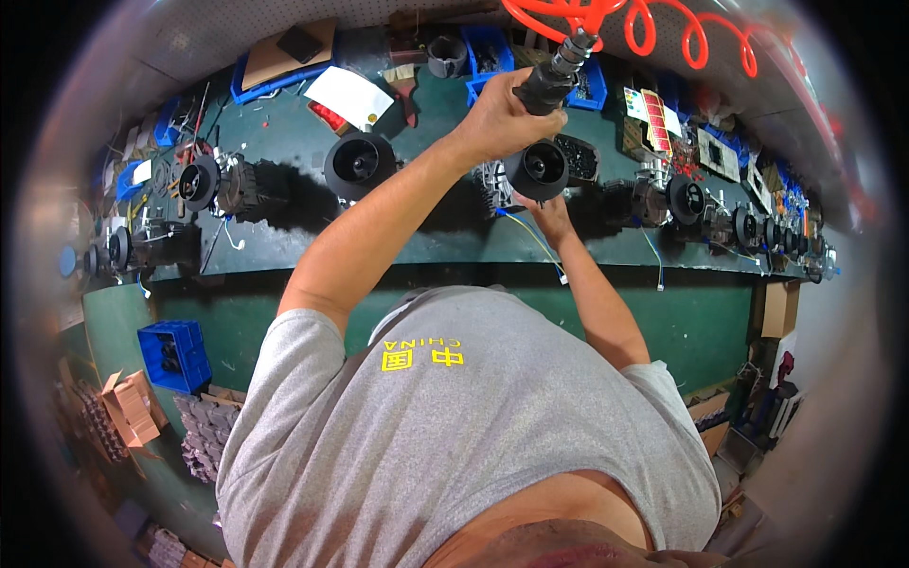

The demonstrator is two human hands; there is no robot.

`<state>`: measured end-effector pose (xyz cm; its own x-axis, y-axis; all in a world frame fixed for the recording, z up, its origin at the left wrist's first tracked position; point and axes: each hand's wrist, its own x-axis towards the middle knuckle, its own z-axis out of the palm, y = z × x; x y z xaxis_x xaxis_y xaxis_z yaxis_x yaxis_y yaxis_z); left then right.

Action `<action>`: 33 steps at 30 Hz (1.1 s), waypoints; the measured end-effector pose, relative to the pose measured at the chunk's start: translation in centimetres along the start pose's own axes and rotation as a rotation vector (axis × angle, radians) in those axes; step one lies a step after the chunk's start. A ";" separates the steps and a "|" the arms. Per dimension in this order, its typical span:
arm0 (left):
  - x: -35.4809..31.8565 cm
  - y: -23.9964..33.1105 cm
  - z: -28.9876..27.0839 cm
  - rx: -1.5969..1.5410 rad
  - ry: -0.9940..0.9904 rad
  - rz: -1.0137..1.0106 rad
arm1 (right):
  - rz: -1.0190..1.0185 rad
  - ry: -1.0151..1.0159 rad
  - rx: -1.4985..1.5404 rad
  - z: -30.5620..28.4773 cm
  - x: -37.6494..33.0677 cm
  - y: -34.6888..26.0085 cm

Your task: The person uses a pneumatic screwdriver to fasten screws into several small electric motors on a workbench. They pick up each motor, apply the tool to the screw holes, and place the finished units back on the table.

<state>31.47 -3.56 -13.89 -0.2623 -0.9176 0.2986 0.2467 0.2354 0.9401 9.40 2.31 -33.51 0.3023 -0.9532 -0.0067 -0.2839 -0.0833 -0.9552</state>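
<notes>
My left hand [507,118] is closed around a black air screwdriver [546,90], with a silver coupling and a red coiled hose [639,28] at its upper end. The tool is directly above a round black fan wheel [536,172]; whether its tip touches the wheel cannot be made out. Behind the wheel sits a finned metal motor unit [494,186] with thin wires hanging toward the bench edge. Closed against the near underside of this unit is my right hand [549,218], its fingers partly hidden by the wheel.
Another motor with a black wheel [360,165] stands to the left, and one with a silver body [232,186] farther left. Several more line the right. A black tray of small parts [578,157], a white sheet [349,97] and blue bins [488,55] lie behind on the green bench [426,248].
</notes>
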 end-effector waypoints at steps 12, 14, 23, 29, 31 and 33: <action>-0.2 0.0 -0.1 0.013 0.011 0.033 | 0.221 0.057 0.152 0.4 -0.2 -1.4; -0.2 -0.4 0.1 0.030 0.027 0.069 | 0.180 0.063 0.147 0.4 -0.4 -1.7; -0.5 -0.1 1.1 0.048 0.113 0.012 | 0.055 0.061 0.112 0.4 0.0 -0.6; -0.2 0.1 2.0 0.156 0.219 0.025 | -0.118 0.063 0.037 0.5 0.8 4.9; -0.6 1.0 2.1 0.131 0.238 0.013 | 0.123 0.102 0.733 0.9 0.8 4.0; -0.4 1.0 2.0 0.128 0.266 0.058 | 0.069 0.115 0.834 1.2 0.6 4.4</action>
<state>29.92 -2.35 -12.76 0.0068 -0.9492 0.3145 0.1302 0.3127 0.9409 9.45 1.72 -38.05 0.2020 -0.9756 -0.0864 0.4797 0.1755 -0.8597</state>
